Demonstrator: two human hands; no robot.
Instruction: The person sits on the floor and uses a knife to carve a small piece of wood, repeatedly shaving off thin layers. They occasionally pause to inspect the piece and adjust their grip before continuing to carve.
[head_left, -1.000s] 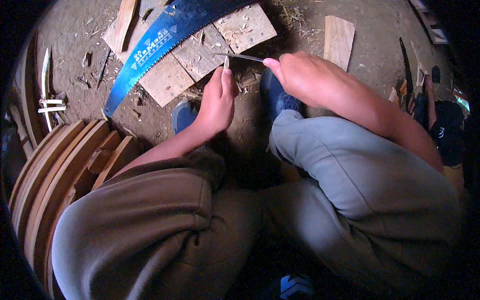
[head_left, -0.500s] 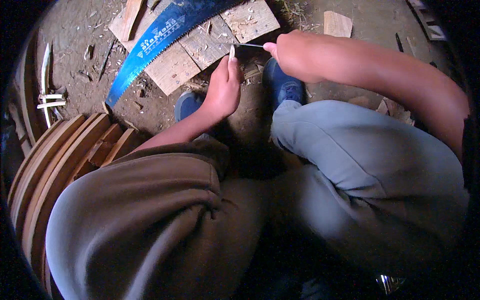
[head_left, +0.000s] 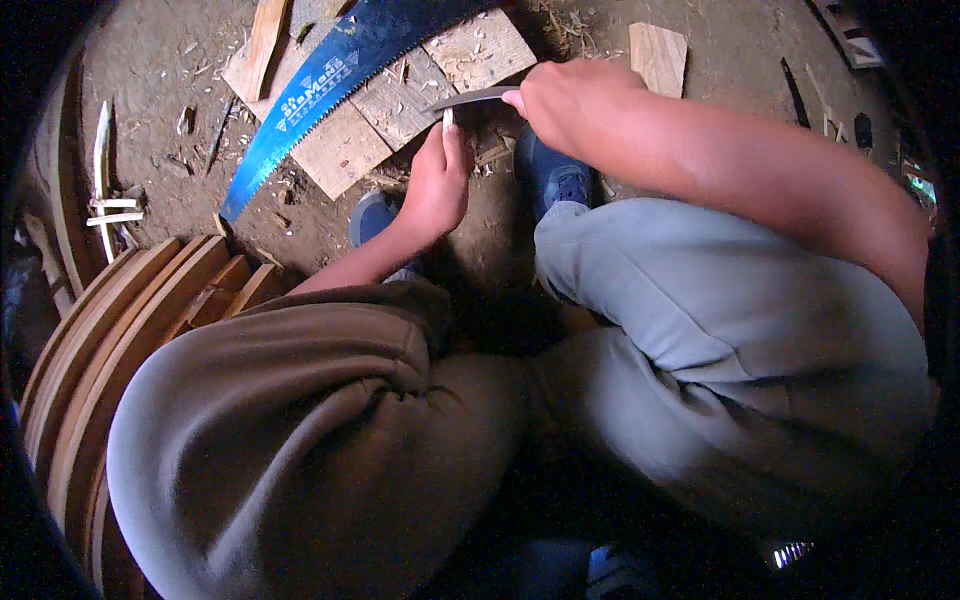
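My left hand (head_left: 438,188) is closed round a small pale wooden stick (head_left: 448,119), whose tip sticks up past the thumb. In my closed right hand (head_left: 572,98) is a knife (head_left: 472,97) with a narrow, slightly curved blade; the fist hides its handle. The blade points left and lies at or just above the tip of the stick; whether it touches, I cannot tell. Beyond both hands, a large blue handsaw blade (head_left: 325,90) with a toothed edge rests across wooden boards (head_left: 340,155) on the ground.
Wood shavings lie over the boards and dirt floor. A loose wood block (head_left: 657,58) sits at the far right, and a thin pale stick (head_left: 102,160) at the left. Curved wooden pieces (head_left: 95,370) stand beside my left knee. My blue shoes (head_left: 560,170) are below the hands.
The knife blade has turned so that more of its flat side and curve shows. Both hands appear slightly farther left in the picture, with the stick still in the left one.
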